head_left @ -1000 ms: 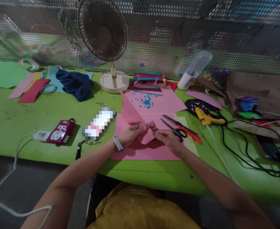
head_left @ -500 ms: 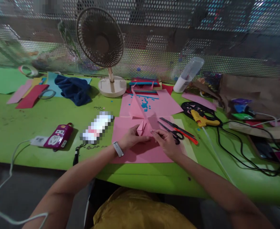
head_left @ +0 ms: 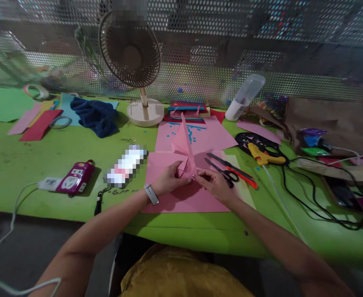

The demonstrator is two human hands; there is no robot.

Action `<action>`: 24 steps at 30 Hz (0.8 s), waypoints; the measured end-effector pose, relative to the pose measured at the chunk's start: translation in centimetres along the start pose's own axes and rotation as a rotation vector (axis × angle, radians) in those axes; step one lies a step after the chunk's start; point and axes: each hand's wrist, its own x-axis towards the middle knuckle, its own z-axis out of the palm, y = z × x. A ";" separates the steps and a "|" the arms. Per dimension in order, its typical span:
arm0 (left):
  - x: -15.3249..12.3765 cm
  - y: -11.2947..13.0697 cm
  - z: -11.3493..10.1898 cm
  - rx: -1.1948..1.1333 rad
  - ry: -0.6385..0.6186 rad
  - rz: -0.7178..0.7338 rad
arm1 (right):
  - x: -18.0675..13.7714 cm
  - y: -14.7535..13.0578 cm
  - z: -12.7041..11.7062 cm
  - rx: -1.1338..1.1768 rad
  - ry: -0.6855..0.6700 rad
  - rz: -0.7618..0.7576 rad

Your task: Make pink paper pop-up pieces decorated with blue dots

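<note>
The left hand (head_left: 170, 180) and right hand (head_left: 216, 186) pinch a pointed, folded pink paper piece (head_left: 188, 152) between their fingers, above a flat pink paper sheet (head_left: 181, 203) on the green surface (head_left: 181, 231).

A green table (head_left: 2, 173) carries a fan (head_left: 144, 114), purple socket block (head_left: 76, 177) and pink sheet (head_left: 172, 203).

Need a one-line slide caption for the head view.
Left hand holds folded pink paper, right hand at its lower edge, scissors and yellow glue gun to the right.

2 hands (head_left: 172, 180) (head_left: 216, 186), 1 pr scissors (head_left: 222, 170), 1 util. knife (head_left: 243, 177), 1 fan (head_left: 132, 57)
</note>
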 end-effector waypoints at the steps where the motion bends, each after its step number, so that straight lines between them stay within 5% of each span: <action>1: 0.0 0.0 0.0 0.017 0.000 -0.003 | 0.0 -0.1 -0.1 0.014 -0.017 0.009; 14: 0.0 0.4 -0.7 -0.113 -0.015 -0.086 | 0.2 -0.2 0.1 0.023 0.053 0.047; 21: 0.7 0.5 -2.4 -0.418 -0.041 -0.077 | 0.8 0.4 -0.9 0.382 0.299 0.134; 24: 0.4 1.1 -1.0 -0.469 -0.078 -0.020 | 0.0 -0.1 0.3 0.457 0.180 0.148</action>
